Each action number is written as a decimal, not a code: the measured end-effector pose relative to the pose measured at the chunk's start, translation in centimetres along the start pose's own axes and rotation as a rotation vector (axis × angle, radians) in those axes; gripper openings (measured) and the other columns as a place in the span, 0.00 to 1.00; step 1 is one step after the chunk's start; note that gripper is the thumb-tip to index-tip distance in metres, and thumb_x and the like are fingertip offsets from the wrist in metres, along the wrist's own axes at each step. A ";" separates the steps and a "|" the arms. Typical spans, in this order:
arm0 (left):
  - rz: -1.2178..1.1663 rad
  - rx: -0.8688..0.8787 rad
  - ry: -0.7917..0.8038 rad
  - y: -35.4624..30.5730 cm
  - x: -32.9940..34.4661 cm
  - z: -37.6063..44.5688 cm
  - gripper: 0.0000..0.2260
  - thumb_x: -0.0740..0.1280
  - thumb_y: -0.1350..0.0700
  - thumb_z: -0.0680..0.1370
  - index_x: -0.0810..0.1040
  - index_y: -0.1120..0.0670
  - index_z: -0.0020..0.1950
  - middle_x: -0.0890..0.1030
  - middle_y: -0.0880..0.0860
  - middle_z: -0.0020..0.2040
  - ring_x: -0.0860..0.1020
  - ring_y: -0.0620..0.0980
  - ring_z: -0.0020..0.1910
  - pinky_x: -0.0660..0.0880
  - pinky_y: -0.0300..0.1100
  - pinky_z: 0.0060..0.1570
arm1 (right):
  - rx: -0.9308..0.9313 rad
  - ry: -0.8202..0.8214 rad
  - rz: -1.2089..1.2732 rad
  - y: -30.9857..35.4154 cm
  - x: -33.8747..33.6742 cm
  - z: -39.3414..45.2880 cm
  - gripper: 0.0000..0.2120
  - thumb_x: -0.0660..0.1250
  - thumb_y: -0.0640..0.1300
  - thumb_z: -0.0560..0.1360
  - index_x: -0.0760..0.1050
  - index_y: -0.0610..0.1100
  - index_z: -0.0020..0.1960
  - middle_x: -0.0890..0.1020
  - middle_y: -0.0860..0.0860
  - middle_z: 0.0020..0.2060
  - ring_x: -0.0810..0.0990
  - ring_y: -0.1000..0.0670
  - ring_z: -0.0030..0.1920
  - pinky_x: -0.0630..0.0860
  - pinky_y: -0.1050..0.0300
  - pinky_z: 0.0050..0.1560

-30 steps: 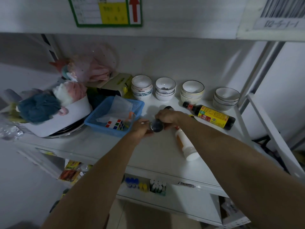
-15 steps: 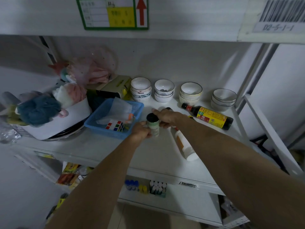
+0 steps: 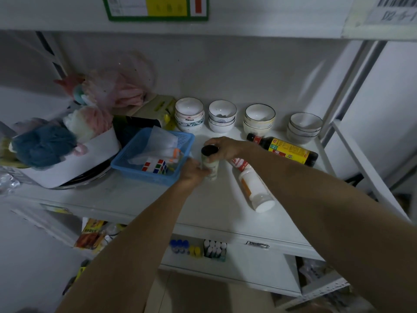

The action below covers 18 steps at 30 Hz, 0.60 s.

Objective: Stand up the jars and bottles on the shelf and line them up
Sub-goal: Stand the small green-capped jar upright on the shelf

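Head view: small pale cylindrical jar with a black cap [image 3: 209,162] stands upright on the white shelf [image 3: 203,206], just right of the blue plastic mesh basket [image 3: 155,154]. Left hand [image 3: 191,173] wraps the lower body, a grip clenched on the jar; right hand [image 3: 228,149] has fingers on the black cap and upper side, also grasping it. Jar's long axis is vertical, base looks to be on the shelf, contact not fully clear.

Just right of the jar, a white plastic bottle with orange-red label [image 3: 253,186] lies on its side, long axis running front-right to back-left, white cap end toward the shelf front. Right hand is nearer to it, so likely the next pick; smooth round plastic, could roll.

Farther back-right, a dark glass sauce bottle with yellow-red label [image 3: 284,151] lies flat too, neck pointing left, near the four stacks of white ceramic bowls [image 3: 259,119] along the back wall. Two bottles not yet stood up.

Left side holds soft fluffy toys [image 3: 45,145].
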<state>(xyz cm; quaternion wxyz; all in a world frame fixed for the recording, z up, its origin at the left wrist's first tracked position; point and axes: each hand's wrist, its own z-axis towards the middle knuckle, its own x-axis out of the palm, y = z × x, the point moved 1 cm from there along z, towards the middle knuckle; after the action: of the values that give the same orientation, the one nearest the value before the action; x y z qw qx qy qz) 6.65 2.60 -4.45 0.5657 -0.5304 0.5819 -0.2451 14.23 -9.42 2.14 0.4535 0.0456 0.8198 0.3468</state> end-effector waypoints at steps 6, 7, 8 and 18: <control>0.090 0.066 -0.043 -0.1 0.7 1.0 0.11 0.71 0.57 0.72 0.81 0.65 0.48 0.83 0.62 0.45 0.81 0.55 0.45 0.79 0.49 0.47 | 0.008 -0.076 -0.204 0.5 -0.1 0.6 0.20 0.75 0.55 0.69 0.73 0.43 0.50 0.77 0.52 0.34 0.77 0.52 0.32 0.75 0.59 0.38; 0.083 0.075 -0.060 -0.1 0.6 1.1 0.08 0.70 0.59 0.73 0.80 0.64 0.46 0.82 0.60 0.44 0.80 0.53 0.45 0.77 0.46 0.47 | 0.018 -0.079 -0.224 0.5 -0.2 0.9 0.19 0.74 0.57 0.69 0.72 0.43 0.42 0.77 0.52 0.30 0.78 0.53 0.29 0.75 0.60 0.38; 0.070 0.075 -0.071 -0.2 0.4 0.9 0.04 0.69 0.61 0.73 0.78 0.62 0.43 0.80 0.59 0.44 0.77 0.52 0.45 0.75 0.43 0.44 | 0.037 -0.071 -0.202 0.6 -0.3 1.1 0.20 0.74 0.58 0.69 0.71 0.43 0.38 0.78 0.52 0.26 0.79 0.55 0.25 0.75 0.62 0.36; -0.060 -0.011 0.064 -0.2 -0.5 1.2 0.15 0.63 0.65 0.76 0.76 0.61 0.63 0.81 0.66 0.55 0.80 0.59 0.53 0.75 0.46 0.47 | 0.009 -0.047 -0.125 1.5 -0.9 0.9 0.25 0.72 0.49 0.74 0.72 0.38 0.66 0.77 0.39 0.61 0.83 0.45 0.37 0.82 0.54 0.42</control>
<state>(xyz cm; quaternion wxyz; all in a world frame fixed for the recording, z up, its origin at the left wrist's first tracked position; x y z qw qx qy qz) 7.70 3.37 -4.35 0.5362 -0.5428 0.5848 -0.2755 15.10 -8.15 3.41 0.4931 0.0046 0.8116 0.3132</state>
